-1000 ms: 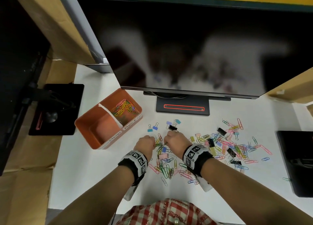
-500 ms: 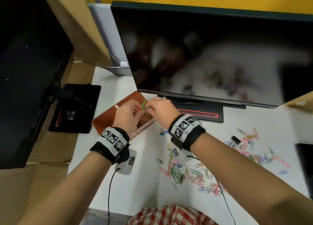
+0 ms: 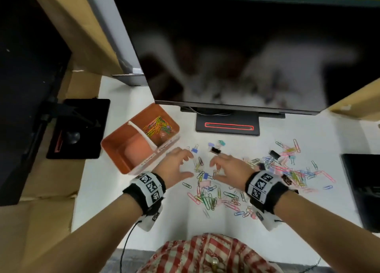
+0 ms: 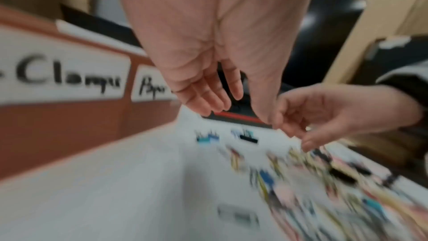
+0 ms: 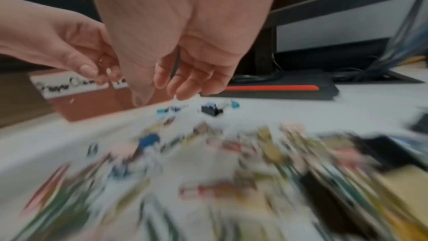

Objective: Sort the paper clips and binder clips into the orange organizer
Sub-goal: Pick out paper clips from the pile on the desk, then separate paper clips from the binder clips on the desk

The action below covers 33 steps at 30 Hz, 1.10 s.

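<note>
Head view: the left hand [image 3: 176, 165] and right hand [image 3: 228, 167] hover with fingers loosely spread, each grip empty, above the scattered coloured wire paper clips [image 3: 207, 196] on the white tabletop [image 3: 98, 190]. The orange rectangular plastic organizer [image 3: 115, 147] sits at 10 o'clock from the hands; its far compartment holds paper clips, and the near one appears empty. The small blue metal binder clip [image 3: 206, 176] lies between the hands.

Left wrist view: blurred; the fingers [image 4: 203, 98] hold nothing.

Right wrist view: likewise empty.

The clips are judged light, thin and slippery: pinch them by the edges. The binder clip is stiffer: take it by the body.
</note>
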Available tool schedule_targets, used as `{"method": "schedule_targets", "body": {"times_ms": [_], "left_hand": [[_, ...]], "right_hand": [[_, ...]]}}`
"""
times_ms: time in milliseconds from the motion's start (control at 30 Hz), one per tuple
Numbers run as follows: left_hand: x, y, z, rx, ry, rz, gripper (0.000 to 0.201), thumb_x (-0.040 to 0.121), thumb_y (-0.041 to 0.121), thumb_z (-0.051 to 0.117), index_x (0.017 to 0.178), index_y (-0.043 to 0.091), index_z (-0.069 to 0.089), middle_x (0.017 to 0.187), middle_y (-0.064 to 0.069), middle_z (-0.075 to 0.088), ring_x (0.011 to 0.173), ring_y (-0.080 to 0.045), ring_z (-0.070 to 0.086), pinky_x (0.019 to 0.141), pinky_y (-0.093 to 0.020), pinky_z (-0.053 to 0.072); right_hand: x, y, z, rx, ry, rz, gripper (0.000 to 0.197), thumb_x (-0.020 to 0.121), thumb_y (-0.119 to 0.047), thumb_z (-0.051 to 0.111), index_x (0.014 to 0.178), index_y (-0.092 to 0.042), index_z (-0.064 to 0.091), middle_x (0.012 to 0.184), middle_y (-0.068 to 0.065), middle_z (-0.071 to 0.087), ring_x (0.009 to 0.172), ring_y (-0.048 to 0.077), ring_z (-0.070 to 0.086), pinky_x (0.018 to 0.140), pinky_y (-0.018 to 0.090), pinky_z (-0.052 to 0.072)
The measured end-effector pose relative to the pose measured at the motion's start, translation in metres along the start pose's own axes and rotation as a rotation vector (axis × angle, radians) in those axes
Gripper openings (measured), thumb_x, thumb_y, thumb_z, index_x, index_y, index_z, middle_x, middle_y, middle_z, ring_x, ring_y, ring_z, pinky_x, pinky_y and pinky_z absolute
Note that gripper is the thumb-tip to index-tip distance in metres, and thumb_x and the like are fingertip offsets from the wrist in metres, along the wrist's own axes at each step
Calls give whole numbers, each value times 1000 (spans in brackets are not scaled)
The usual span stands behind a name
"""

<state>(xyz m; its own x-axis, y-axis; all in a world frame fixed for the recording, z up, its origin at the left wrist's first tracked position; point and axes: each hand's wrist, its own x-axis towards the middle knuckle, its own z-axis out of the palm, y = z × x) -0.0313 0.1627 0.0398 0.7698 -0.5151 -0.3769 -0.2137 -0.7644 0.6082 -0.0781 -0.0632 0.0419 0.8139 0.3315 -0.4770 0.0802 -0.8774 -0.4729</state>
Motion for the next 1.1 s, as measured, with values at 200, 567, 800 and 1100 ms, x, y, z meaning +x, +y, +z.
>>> {"method": "schedule_targets", "body": {"times_ms": [200, 567, 800, 1100], "left_hand": [[-13, -5, 60, 246, -195, -78, 84, 57, 50, 81, 126, 28, 38, 124, 0, 38, 112, -21, 41, 96, -37, 44], [7, -12, 60, 98, -73, -145, 31, 80, 20, 70, 108, 12, 60, 112, -6, 53, 99, -23, 56, 93, -34, 48], [-2, -5, 69, 215, -125, -108, 71, 60, 45, 81, 120, 23, 50, 123, 2, 41, 112, -18, 44, 97, -36, 46], [13, -6, 82, 153, -16, -106, 30, 79, 29, 70, 103, 13, 61, 111, -4, 54, 102, -23, 54, 86, -34, 48]], "right_hand": [[-47, 26, 53, -147, -197, -7, 63, 74, -42, 71, 126, -22, 41, 122, 2, 45, 98, 26, 56, 80, 35, 47], [-26, 37, 59, 158, 80, 77, 36, 84, -23, 66, 115, -11, 56, 117, 7, 49, 100, 23, 55, 92, 36, 47], [-35, 44, 61, 48, 54, 78, 59, 78, -31, 71, 129, -18, 45, 131, 5, 43, 106, 26, 55, 90, 36, 48], [-8, 35, 64, -17, 132, 210, 72, 75, -47, 69, 133, -18, 39, 127, 6, 45, 105, 30, 56, 89, 41, 48]]}}
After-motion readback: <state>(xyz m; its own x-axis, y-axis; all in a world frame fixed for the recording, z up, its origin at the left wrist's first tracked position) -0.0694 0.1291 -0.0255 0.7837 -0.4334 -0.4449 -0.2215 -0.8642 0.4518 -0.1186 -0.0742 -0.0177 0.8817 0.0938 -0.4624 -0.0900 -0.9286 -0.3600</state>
